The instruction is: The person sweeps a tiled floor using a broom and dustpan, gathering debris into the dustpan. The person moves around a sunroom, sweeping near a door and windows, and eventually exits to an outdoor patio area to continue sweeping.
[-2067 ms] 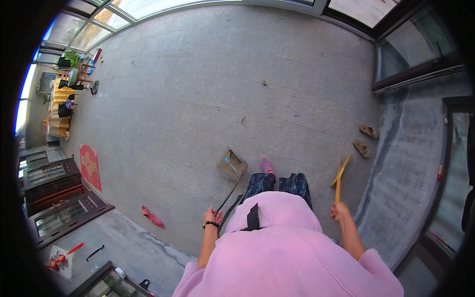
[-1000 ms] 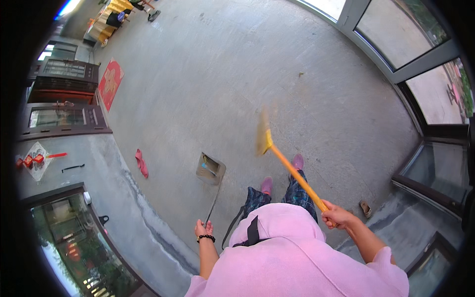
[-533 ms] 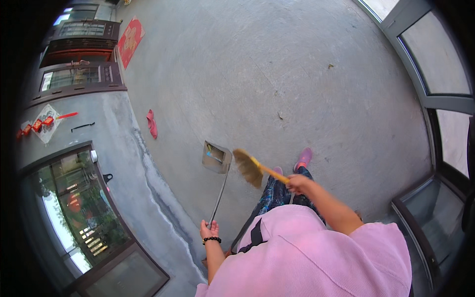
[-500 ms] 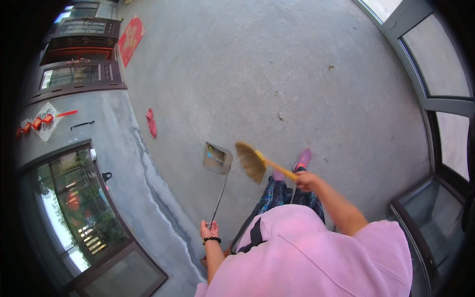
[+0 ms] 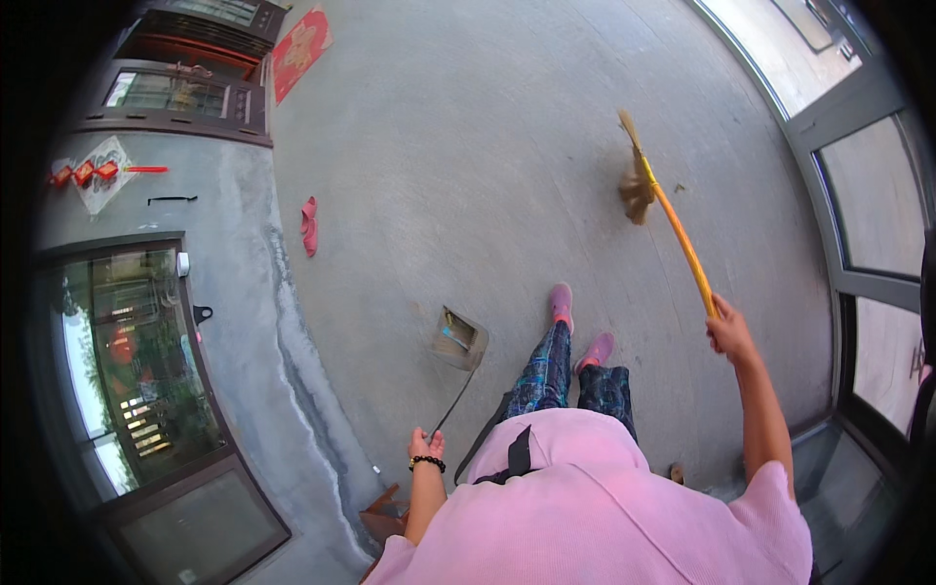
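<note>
My right hand [image 5: 727, 328] is closed round the orange handle of a broom [image 5: 684, 242], held out to the far right. Its tan bristle head is over the concrete floor, close to a small dry leaf [image 5: 680, 187]. In my left hand [image 5: 426, 446] is the top of the thin dark handle of a long-handled dustpan [image 5: 460, 338]. The pan lies on the floor ahead and to the left of my feet. A few bits of litter, one of them blue, show inside it.
Pink shoes [image 5: 309, 227] lie by the left wall, and a red patterned mat [image 5: 301, 54] is farther off at a doorway. A window [image 5: 136, 351] is set in the left wall. Glass-panelled doors [image 5: 871, 195] line the right side. Something brown [image 5: 383, 517] stands near my left elbow.
My right arm has swung the broom away from the dustpan, out to the far right. My feet have stepped, the left one now ahead. The dustpan stays in my left hand.
</note>
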`<state>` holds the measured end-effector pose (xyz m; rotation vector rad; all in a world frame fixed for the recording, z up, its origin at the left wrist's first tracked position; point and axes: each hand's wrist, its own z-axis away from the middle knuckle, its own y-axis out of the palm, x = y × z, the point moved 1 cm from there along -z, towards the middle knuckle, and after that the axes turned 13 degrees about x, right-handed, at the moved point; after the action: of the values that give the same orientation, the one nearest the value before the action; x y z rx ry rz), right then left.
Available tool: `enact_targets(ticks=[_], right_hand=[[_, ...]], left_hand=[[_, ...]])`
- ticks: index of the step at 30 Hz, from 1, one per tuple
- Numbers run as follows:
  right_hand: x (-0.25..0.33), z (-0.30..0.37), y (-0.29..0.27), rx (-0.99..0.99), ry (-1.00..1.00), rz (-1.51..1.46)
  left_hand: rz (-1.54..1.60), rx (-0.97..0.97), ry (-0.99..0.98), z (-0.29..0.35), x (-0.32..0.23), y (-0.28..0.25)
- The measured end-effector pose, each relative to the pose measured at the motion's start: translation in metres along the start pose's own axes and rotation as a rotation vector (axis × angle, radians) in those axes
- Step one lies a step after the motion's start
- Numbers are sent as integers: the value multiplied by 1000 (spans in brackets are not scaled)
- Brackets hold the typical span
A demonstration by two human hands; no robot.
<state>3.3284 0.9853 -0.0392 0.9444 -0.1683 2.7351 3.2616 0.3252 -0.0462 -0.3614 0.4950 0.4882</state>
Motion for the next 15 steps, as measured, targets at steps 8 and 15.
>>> enact_targets(ticks=[8,15], right_hand=[[88,30,91,366,72,-372],[141,-79,268,830,182,-484]], left_hand=[[90,13,-117,-73,-29,47],[-42,29,-151,-80,-80,66]])
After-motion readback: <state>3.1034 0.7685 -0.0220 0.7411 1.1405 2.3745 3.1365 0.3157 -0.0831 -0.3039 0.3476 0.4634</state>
